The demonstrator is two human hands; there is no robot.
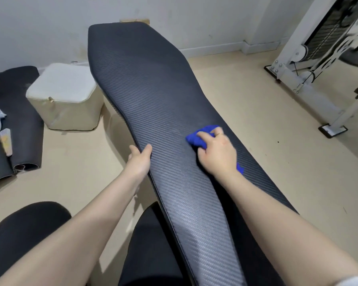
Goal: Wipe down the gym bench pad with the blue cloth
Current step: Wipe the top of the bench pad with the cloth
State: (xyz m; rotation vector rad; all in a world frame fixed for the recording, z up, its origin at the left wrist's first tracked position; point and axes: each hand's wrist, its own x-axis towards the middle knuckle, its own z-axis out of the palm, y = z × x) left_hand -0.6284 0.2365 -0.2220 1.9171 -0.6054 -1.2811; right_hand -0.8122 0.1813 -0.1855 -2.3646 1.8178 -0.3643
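Note:
A long black bench pad (153, 83) with a woven ribbed surface runs from the near bottom to the far wall. My right hand (217, 153) presses a bunched blue cloth (196, 137) onto the pad's middle, fingers curled over it; a bit of cloth shows behind the wrist. My left hand (140, 159) grips the pad's left edge, thumb on top and fingers under the rim.
A cream cushioned box (64, 98) stands on the floor left of the pad. Rolled black mats (15, 120) with a white rag and a tube lie at far left. A white machine frame (298, 58) stands at the right. My dark-clad knees are below.

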